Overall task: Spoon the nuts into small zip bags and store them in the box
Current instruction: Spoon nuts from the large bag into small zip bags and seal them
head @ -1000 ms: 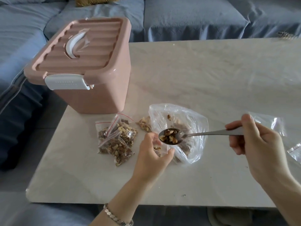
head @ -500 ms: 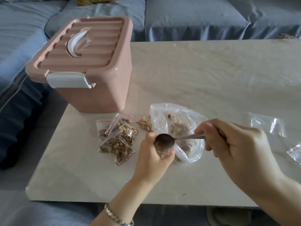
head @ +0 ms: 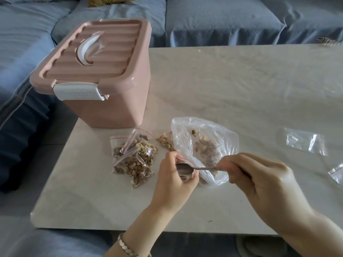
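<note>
My left hand [head: 172,179] grips a small zip bag [head: 186,176] with a red strip, its mouth held open. My right hand [head: 259,180] holds a metal spoon [head: 185,168], turned over with its bowl in the bag's mouth. Behind them lies a large clear bag of nuts [head: 206,147], slumped open. Filled small zip bags [head: 134,156] lie in a pile to the left, and a further one [head: 165,141] beside the large bag. The pink storage box [head: 111,106] stands at the table's back left, lid latched.
Empty small zip bags [head: 306,141] lie at the right, another [head: 336,173] at the right edge. The pale marble table [head: 222,86] runs back to a blue sofa [head: 213,19]. A nut crumb [head: 211,221] sits near the front edge.
The spoon, loaded with nuts a second ago, moved left to the small bag and tipped over; its bowl now faces down. My right hand slid closer along the handle.
</note>
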Demonstrator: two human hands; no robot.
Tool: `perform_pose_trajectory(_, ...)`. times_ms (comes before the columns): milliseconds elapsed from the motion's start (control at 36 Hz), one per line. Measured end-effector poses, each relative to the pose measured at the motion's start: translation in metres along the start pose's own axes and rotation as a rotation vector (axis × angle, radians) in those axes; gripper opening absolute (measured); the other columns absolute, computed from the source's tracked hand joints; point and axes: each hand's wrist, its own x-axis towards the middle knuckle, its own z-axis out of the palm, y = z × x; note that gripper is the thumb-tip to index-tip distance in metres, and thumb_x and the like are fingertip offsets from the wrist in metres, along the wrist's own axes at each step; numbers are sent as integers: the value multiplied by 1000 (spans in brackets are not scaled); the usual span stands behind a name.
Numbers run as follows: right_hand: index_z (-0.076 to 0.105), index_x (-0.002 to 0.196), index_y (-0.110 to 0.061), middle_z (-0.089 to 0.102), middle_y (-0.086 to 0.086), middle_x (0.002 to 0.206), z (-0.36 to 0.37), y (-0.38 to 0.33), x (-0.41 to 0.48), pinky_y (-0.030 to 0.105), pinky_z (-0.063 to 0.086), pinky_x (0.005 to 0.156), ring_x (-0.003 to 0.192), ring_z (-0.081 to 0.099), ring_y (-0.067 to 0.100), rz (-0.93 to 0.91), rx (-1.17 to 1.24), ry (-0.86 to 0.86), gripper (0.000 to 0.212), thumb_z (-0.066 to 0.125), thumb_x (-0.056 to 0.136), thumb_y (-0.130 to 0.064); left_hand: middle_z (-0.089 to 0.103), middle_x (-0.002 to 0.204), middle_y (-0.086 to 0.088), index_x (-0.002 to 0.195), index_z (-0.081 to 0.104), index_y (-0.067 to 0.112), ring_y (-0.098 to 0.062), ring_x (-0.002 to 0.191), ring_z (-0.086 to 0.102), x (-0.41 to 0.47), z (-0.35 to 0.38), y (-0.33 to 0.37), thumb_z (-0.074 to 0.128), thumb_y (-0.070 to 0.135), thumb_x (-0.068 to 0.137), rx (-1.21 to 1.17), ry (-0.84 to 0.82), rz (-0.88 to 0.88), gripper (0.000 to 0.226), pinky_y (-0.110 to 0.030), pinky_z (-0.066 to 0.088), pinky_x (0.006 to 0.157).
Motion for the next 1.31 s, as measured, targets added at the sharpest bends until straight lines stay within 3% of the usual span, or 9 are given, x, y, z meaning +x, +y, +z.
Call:
perform_pose_trajectory(139,66,78,-20,51,-8,71,-17,3,-1,7,38,56,60,50,1,101,36,130,47,32,99,-45,50,85,15,92,41,28,-7,85,54,1,-6,0,66,28,73,85,30,51,31,-11,42,76)
perform_pose_trajectory(278,59,86,-45,59,-12,70,-32,25,-5,26,43,55,54,54,9,292,132,306,26,36,94,-54,54,87,-1,89,43,23,-8,83,54,7,-18,0,69,14,77,45,59,-66,30,-9,40,73)
perform_pose_trajectory(472,59,88,-36,62,-5,67,4,47,-17,10,44,59,59,58,6,499,160,216,15,45,84,-41,53,88,6,96,45,18,-5,80,53,27,-25,9,64,27,81,97,40,-327,26,-13,36,59)
perform_pose_trajectory(583,64,90,-30,64,-8,67,28,54,-26,23,50,62,61,60,7,593,214,182,14,58,90,-17,51,88,8,99,43,14,-10,77,49,50,-27,5,60,23,84,125,77,-443,24,-22,30,57)
perform_pose_trajectory(778,64,88,-35,66,-9,79,28,49,-34,18,49,62,62,61,10,645,274,214,14,53,90,-43,54,91,3,98,43,11,-10,73,52,68,-17,-4,63,13,84,163,124,-323,25,-11,34,57)
perform_pose_trajectory(917,64,84,-30,66,-5,77,12,47,-33,9,45,57,59,59,10,687,348,261,19,48,89,-19,49,90,16,135,35,7,-14,83,58,78,-12,-9,60,2,85,27,89,-311,56,-26,47,77)
perform_pose_trajectory(1083,66,72,-28,65,-2,72,-1,46,-33,8,44,54,55,58,11,696,368,282,26,49,90,-19,59,82,10,91,51,13,0,70,55,96,-15,-13,71,15,80,22,146,-389,23,-9,40,56)
perform_pose_trajectory(1167,67,75,-40,65,-3,69,-4,44,-32,8,44,53,55,58,11,696,387,297,21,47,80,-34,60,79,11,85,48,16,4,65,55,91,-19,-8,70,16,79,86,124,-339,22,-4,39,54)
perform_pose_trajectory(1306,66,73,-46,66,-4,69,-6,44,-31,8,44,54,55,58,11,689,398,304,25,48,81,-31,63,85,13,82,45,22,-1,63,61,75,-29,4,70,19,79,173,104,-198,25,-13,44,56)
